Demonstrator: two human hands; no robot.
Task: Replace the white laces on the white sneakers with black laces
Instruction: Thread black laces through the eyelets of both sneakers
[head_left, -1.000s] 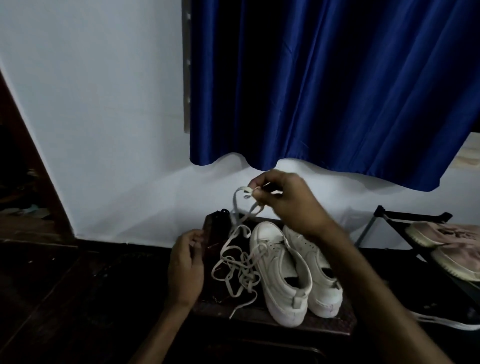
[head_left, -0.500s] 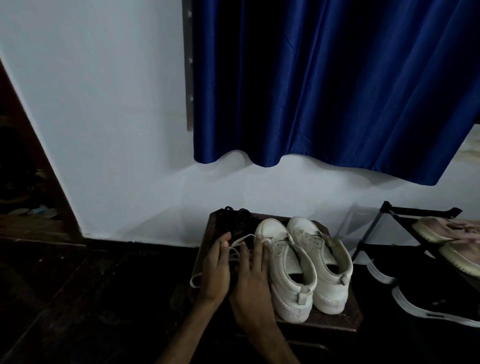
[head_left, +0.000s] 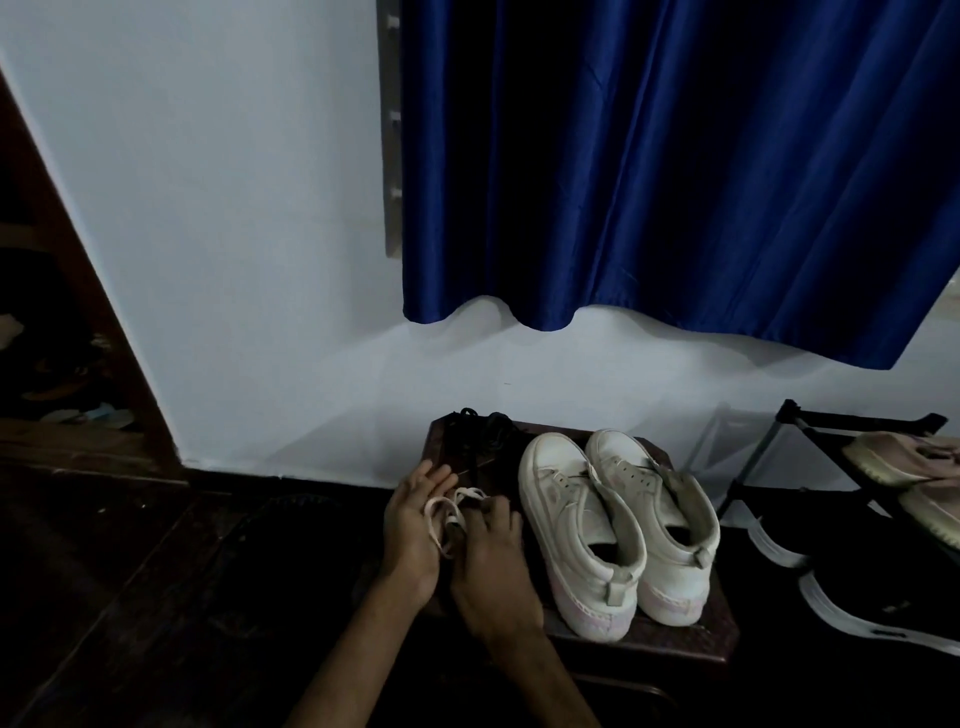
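One white lace (head_left: 451, 515), looped over the nearly straight fingers (head_left: 431, 475) of the left hand (head_left: 413, 530) and pinched by the right hand (head_left: 493, 566)'s curled fingers, on the dark worktop (head_left: 654, 640); white sneakers (head_left: 576, 525) just right; black laces (head_left: 484, 436) behind.

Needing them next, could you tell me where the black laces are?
Head view: the black laces lie at the stool's far left corner, beside the white sneakers' toes.

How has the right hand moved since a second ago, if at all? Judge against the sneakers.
Yes. The right hand dropped from above the white sneakers' toes to their left, beside the left hand.
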